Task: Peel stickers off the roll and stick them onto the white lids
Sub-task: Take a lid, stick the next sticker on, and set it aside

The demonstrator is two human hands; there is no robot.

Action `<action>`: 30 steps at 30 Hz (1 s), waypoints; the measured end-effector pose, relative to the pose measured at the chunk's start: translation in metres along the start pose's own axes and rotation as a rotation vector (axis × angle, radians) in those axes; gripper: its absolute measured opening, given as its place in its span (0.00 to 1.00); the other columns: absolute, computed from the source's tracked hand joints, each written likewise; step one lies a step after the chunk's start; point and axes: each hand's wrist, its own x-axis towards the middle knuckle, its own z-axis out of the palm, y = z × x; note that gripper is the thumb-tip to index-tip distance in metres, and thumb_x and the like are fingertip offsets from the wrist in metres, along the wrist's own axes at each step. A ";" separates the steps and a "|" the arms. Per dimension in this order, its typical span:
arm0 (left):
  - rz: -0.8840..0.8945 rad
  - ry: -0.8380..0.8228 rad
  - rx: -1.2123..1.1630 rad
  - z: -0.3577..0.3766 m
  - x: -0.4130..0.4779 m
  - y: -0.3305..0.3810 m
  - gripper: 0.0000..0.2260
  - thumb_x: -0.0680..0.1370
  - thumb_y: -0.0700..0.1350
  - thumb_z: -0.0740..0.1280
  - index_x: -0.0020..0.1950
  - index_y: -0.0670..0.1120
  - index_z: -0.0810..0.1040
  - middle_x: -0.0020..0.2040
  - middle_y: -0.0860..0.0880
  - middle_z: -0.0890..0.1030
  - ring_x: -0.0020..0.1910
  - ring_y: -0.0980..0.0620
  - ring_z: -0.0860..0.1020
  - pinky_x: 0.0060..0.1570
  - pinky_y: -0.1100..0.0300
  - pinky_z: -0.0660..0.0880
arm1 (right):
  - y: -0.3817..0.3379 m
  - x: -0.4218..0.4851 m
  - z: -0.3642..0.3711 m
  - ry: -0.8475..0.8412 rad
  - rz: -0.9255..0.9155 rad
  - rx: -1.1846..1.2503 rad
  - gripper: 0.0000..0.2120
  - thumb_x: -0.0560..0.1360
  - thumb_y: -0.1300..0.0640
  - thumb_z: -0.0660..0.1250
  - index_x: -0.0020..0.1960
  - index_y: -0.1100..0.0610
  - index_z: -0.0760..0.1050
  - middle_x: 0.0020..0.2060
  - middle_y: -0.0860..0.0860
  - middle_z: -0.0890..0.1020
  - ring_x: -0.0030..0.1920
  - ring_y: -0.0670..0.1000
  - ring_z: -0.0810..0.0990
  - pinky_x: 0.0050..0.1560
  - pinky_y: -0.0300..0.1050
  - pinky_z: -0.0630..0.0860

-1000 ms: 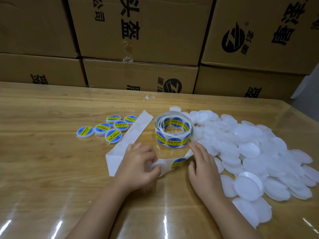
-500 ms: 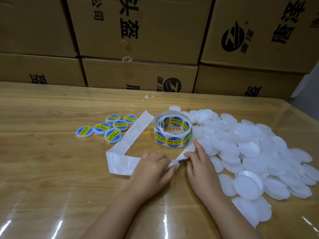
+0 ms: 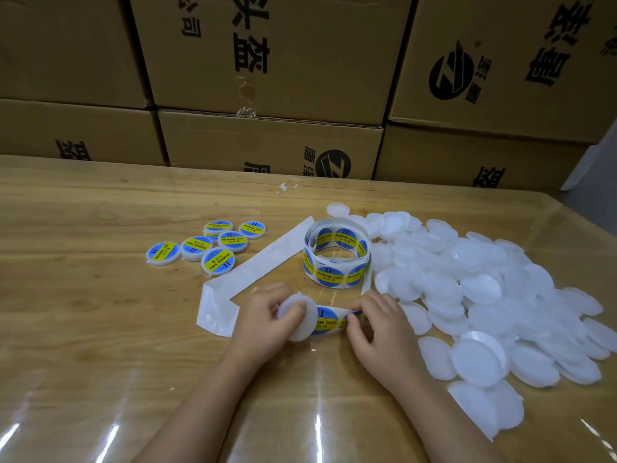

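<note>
My left hand [image 3: 263, 324] holds a white lid [image 3: 300, 317] tilted on edge over the table. A blue and yellow sticker [image 3: 329, 324] on the backing strip lies right beside the lid. My right hand [image 3: 380, 332] pinches that strip at the sticker's right edge. The sticker roll [image 3: 337, 253] stands just behind my hands. A big pile of plain white lids [image 3: 484, 289] spreads out to the right. Several lids with stickers on them [image 3: 207, 247] lie in a group at the left.
The spent white backing strip [image 3: 240, 282] runs from the roll to the left and folds back near my left hand. Stacked cardboard boxes [image 3: 267, 95] wall off the far edge of the wooden table [image 3: 83, 329], which has a glossy film over it.
My left hand has turned and now shows a white lid beside the sticker. The strip between my hands has been drawn toward me, so a whole sticker is in sight.
</note>
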 end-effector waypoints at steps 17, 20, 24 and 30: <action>0.131 0.157 0.568 0.004 -0.001 0.017 0.17 0.79 0.55 0.55 0.48 0.46 0.80 0.36 0.50 0.81 0.35 0.45 0.79 0.36 0.54 0.73 | -0.008 -0.004 -0.008 -0.028 -0.127 0.313 0.07 0.71 0.58 0.61 0.36 0.58 0.71 0.33 0.46 0.73 0.38 0.49 0.71 0.37 0.47 0.69; -0.057 0.124 0.399 0.004 -0.003 0.015 0.19 0.79 0.61 0.55 0.52 0.50 0.78 0.39 0.50 0.82 0.41 0.45 0.79 0.40 0.53 0.75 | -0.010 -0.005 -0.008 -0.034 -0.126 0.302 0.06 0.71 0.57 0.62 0.37 0.58 0.73 0.33 0.44 0.74 0.39 0.48 0.72 0.38 0.45 0.71; -0.133 0.049 0.092 0.007 -0.003 0.011 0.22 0.72 0.67 0.54 0.46 0.53 0.78 0.38 0.53 0.80 0.40 0.57 0.77 0.42 0.55 0.74 | -0.013 -0.005 -0.008 -0.091 -0.165 0.253 0.02 0.71 0.59 0.66 0.42 0.55 0.77 0.38 0.42 0.77 0.42 0.47 0.73 0.43 0.40 0.72; -0.170 0.009 0.066 0.010 -0.003 0.006 0.15 0.74 0.61 0.58 0.43 0.53 0.79 0.39 0.55 0.81 0.41 0.58 0.78 0.44 0.55 0.75 | -0.017 -0.005 -0.009 -0.114 -0.268 0.202 0.07 0.72 0.59 0.68 0.50 0.56 0.80 0.43 0.45 0.80 0.43 0.49 0.74 0.45 0.42 0.73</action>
